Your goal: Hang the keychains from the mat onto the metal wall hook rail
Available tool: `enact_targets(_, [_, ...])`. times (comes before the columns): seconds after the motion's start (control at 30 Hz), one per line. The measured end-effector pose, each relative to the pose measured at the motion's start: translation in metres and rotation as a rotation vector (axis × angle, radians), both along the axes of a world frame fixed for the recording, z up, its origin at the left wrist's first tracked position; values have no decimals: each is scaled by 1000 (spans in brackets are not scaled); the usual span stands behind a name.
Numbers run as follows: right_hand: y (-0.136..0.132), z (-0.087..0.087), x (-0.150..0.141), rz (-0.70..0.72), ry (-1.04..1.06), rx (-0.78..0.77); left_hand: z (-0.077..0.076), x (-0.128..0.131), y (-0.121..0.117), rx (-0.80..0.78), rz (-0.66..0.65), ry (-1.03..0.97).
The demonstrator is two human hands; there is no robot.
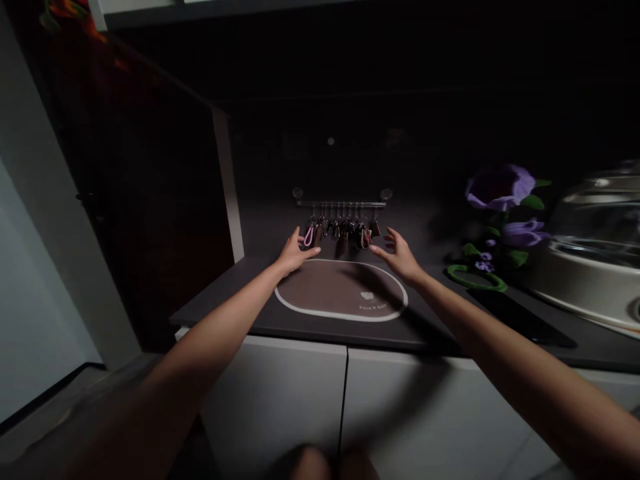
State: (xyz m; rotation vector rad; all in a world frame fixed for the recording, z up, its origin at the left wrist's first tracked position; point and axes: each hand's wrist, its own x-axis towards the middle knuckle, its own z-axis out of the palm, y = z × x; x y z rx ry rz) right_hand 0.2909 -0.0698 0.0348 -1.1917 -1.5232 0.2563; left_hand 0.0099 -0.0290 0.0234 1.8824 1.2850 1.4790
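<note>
Both my arms reach forward over a dark countertop. My left hand (296, 253) is open, thumb apart from the fingers, just left of a row of hanging keys (344, 229). On the other side my right hand (399, 253) is also open, its thumb pointing toward the keys. Neither hand visibly holds anything. The keys hang by hooks from a clear rail (343, 204) fixed to the dark back wall. A pink strap (309, 235) hangs at the row's left end, nearest my left hand. Below lies a brown oval mat (325, 287) with a pale rim.
Purple knitted-looking flowers (501, 190) with a green ring base stand to the right. Beside them is a large rounded pale appliance (595, 277). A flat black object (525, 320) lies in front. White cabinet doors (280, 393) are below the counter, and a shelf edge runs overhead.
</note>
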Motion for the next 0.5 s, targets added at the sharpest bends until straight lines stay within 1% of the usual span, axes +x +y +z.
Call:
enact_targets(0.1, [37,17,15,-134,50,-22,16,4,32,-13,94,-20])
enact_targets(0.17, [60,21,19,-148,123,-80,22,12,51,-53,89,-77])
enact_targets(0.27, [88,19,15,-77,240,-148,26,27,76,-158,10,-243])
enact_targets(0.37, [106,13,2,7,344,-99,25,44,92,-235,-61,-432])
enact_targets(0.43, [113,10,-8,70,397,-81,25,55,99,-281,-171,-516])
enact_targets(0.5, [118,7,-17,104,468,-70,25,65,101,-310,-338,-595])
